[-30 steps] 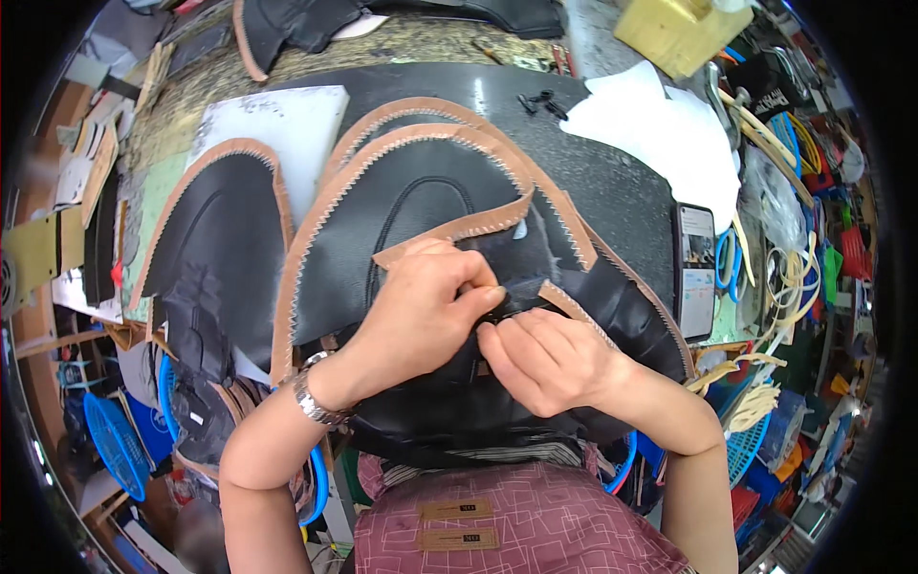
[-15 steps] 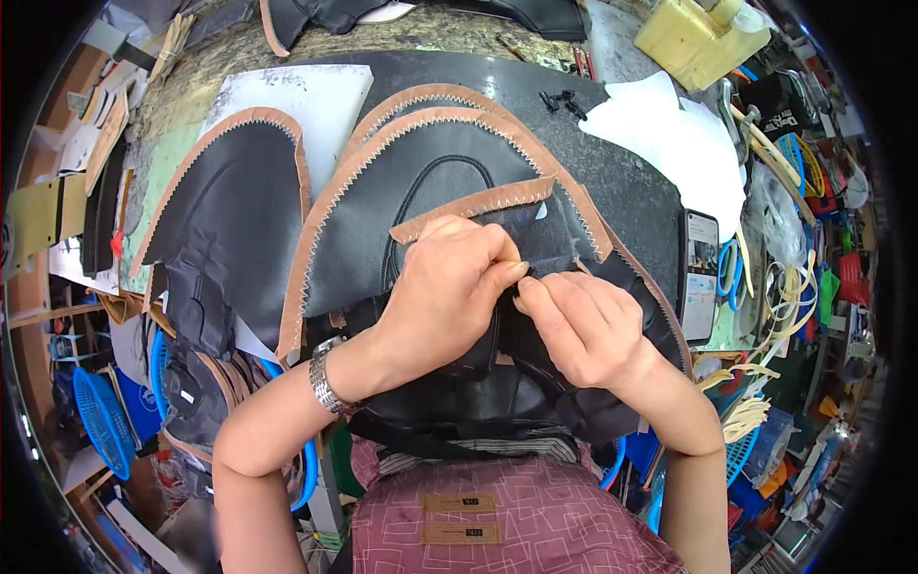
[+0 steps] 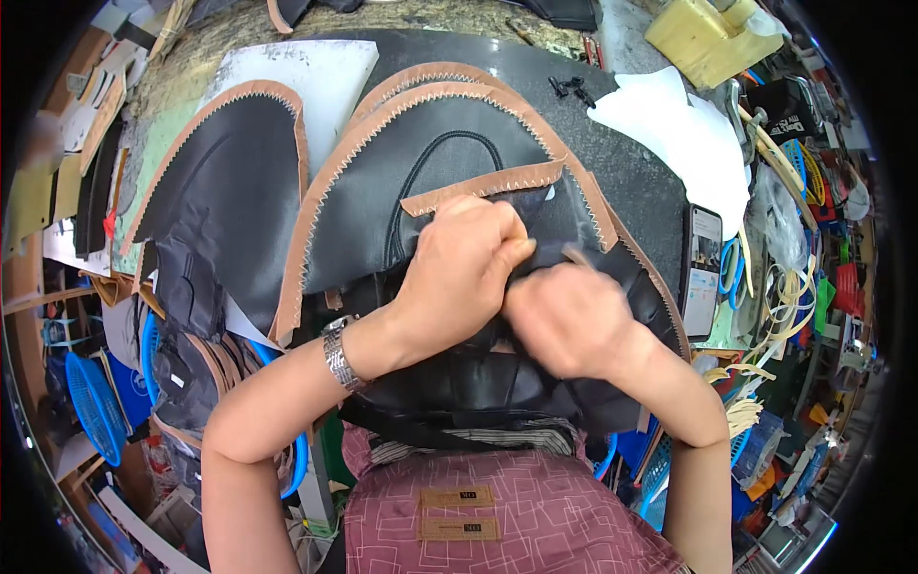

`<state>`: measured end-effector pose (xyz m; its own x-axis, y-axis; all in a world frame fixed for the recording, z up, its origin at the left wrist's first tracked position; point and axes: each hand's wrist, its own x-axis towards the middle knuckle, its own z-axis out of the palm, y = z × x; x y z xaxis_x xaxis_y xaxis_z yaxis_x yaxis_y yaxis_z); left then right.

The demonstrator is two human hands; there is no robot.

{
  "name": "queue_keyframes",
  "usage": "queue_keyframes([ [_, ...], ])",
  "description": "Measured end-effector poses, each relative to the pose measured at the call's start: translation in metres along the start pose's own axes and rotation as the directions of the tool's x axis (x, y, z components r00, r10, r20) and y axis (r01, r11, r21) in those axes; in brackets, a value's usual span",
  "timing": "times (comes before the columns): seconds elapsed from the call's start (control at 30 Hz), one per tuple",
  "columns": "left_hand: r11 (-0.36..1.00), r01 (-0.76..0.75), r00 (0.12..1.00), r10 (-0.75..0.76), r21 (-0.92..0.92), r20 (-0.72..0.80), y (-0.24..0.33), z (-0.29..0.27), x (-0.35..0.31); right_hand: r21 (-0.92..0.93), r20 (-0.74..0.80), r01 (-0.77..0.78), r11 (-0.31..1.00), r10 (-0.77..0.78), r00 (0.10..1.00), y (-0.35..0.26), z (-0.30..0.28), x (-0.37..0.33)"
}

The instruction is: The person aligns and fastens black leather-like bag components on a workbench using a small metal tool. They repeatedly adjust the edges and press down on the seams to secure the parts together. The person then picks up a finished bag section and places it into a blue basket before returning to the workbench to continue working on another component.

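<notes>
A black leather piece (image 3: 363, 191) with a brown border sewn in white zigzag stitches lies before me, a dark cord-like line curving across it. My left hand (image 3: 467, 251) is closed on a folded part of the leather, thumb and forefinger pinched together. Just above its knuckles a short brown zigzag-edged flap (image 3: 483, 186) stands up. Close by on the right, my right hand (image 3: 572, 320) is curled and blurred by motion, its fingertips turned down; whatever they grip is hidden. Another such leather piece (image 3: 234, 182) lies to the left.
A white board (image 3: 330, 72) lies behind the leather pieces on the dark table mat (image 3: 626, 143). Small black parts (image 3: 571, 91), white sheets (image 3: 679, 124) and a phone (image 3: 703, 273) are on the right. Blue baskets (image 3: 94, 407) stand lower left, and pale strips (image 3: 789, 297) hang at the right.
My right hand has moved slightly down and is now blurred, its fingertips farther from the left hand's. The left hand keeps its pinch. The whole view has shifted a little.
</notes>
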<state>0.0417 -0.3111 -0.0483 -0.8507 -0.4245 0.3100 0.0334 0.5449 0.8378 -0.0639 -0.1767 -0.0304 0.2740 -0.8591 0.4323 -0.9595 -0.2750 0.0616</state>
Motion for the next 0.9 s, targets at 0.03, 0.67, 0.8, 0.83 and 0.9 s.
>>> queue_keyframes([
  [0.03, 0.999, 0.004, 1.0, -0.003, 0.041, -0.021, -0.003, -0.002, 0.003, 0.092, -0.023, 0.157, 0.983, -0.156, 0.988, -0.005, 0.005, -0.002],
  [0.67, 0.983, 0.183, 0.93, -0.165, -0.024, 0.328, 0.004, -0.03, 0.022, 0.083, -0.098, 0.025, 0.996, -0.016, 0.995, -0.015, 0.007, -0.013],
  [0.8, 0.994, 0.101, 0.937, -0.111, 0.047, 0.332, 0.003, -0.026, 0.021, -0.03, -0.122, -0.057, 0.998, 0.053, 0.991, -0.017, 0.01, -0.01],
  [0.83, 0.991, 0.114, 0.932, -0.13, 0.067, 0.337, 0.004, -0.026, 0.022, -0.044, -0.115, -0.076, 0.996, 0.07, 0.991, -0.016, 0.009, -0.008],
  [0.9, 0.99, 0.119, 0.938, -0.136, 0.074, 0.319, 0.003, -0.025, 0.022, -0.063, -0.047, -0.121, 0.991, 0.118, 0.992, -0.014, 0.004, -0.002],
])
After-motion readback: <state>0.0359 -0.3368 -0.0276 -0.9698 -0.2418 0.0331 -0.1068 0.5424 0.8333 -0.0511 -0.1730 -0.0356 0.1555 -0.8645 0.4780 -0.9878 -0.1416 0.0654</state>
